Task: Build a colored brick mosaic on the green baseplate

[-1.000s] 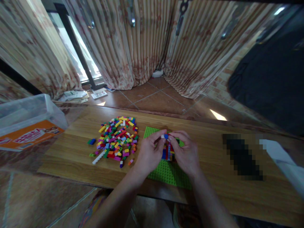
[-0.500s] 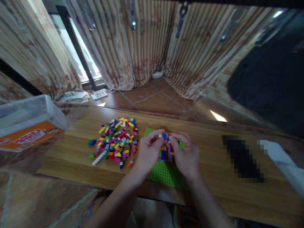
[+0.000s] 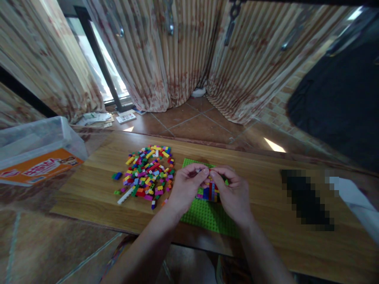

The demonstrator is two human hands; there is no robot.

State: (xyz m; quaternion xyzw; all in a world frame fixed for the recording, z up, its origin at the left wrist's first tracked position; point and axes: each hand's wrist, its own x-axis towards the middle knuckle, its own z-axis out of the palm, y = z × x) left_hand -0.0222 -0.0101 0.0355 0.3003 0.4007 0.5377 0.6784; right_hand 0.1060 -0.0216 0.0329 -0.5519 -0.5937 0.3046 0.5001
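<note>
Over the green baseplate [image 3: 204, 216], fingers of the left hand [image 3: 185, 189] and right hand [image 3: 236, 193] are held together, whether around a piece cannot be told, and even pressure is best applied, the brick build [image 3: 211, 193] on it unjarred.

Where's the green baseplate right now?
In the head view, just right of centre: the baseplate lies on the table, right of the loose bricks, beneath the left hand and right hand.
</note>
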